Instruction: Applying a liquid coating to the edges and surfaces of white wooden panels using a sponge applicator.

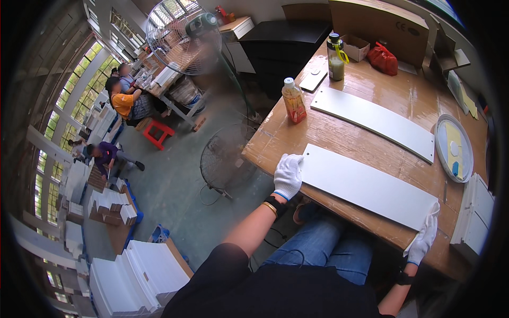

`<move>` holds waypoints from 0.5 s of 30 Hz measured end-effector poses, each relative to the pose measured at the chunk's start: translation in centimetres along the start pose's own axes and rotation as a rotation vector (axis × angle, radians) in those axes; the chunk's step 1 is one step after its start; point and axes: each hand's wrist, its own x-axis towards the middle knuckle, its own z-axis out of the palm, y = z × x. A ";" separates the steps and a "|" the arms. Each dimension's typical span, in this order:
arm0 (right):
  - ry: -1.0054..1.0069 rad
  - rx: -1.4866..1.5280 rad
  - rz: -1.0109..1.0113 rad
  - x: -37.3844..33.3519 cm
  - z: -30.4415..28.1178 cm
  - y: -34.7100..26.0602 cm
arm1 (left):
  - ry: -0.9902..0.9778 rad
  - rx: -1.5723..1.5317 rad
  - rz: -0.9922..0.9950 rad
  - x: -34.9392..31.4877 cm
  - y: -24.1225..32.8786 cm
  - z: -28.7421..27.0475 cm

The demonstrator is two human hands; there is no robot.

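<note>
A long white panel (366, 186) with small holes at its left end lies along the near edge of the table. My left hand (288, 176), in a white knit glove, grips its left end with curled fingers. My right hand (423, 237), gloved the same way, holds the right end near the close corner, its fingers along the edge. Beyond it, a second white panel (374, 123) lies roughly parallel, untouched. A round grey tray (439, 139) with a yellow pad and a small blue piece stands right of both panels.
The table (275, 139) is covered in brown cardboard and clear film. On it stand a drink bottle (294, 100), a phone (314, 79), a green-filled bottle (336, 58) and a red bag (383, 59). White panels (473, 212) are stacked right; fans (225, 153) stand left.
</note>
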 end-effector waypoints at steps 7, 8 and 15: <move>0.026 0.034 -0.004 0.0 0.2 0.1 | 0.010 0.018 0.008 0.1 0.0 0.1; 0.029 0.031 -0.008 0.0 0.2 0.2 | 0.020 0.021 0.014 0.1 0.0 0.1; 0.043 0.043 -0.014 0.1 0.4 0.2 | 0.018 0.013 0.018 0.2 -0.2 0.2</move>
